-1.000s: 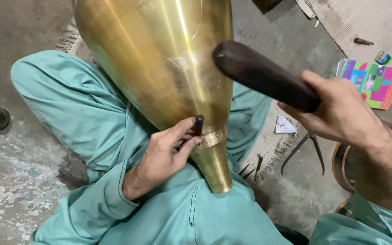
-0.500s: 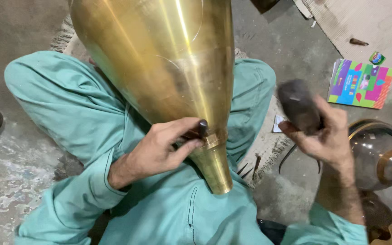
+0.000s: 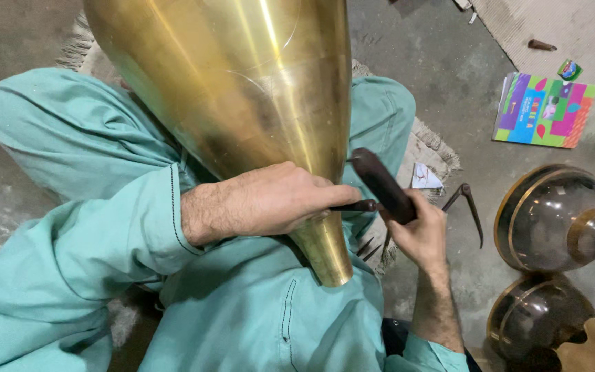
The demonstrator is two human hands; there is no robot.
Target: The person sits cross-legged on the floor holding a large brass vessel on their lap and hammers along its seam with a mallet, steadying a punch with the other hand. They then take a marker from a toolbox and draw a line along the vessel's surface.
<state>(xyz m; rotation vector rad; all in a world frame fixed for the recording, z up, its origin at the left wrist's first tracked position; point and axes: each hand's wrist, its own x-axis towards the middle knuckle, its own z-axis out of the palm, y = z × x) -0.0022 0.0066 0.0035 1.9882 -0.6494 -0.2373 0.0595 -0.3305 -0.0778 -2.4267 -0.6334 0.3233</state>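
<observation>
Here, in the head view, a large tapering polished brass vessel (image 3: 242,103) lies across the lap of a person in teal clothes, its narrow neck pointing toward six o'clock. The left hand (image 3: 270,203) is closed around a slim dark metal punch (image 3: 359,205), tip set against the vessel's neck. At three o'clock of it the right hand (image 3: 418,231) is wrapped tight on a dark wooden mallet (image 3: 380,182), whose head sits just by the punch's end. Good work here likely means keeping the punch steady and square and striking lightly. At three o'clock on the floor lie metal dividers (image 3: 466,207), and a bright multicoloured booklet (image 3: 542,110) at one o'clock.
</observation>
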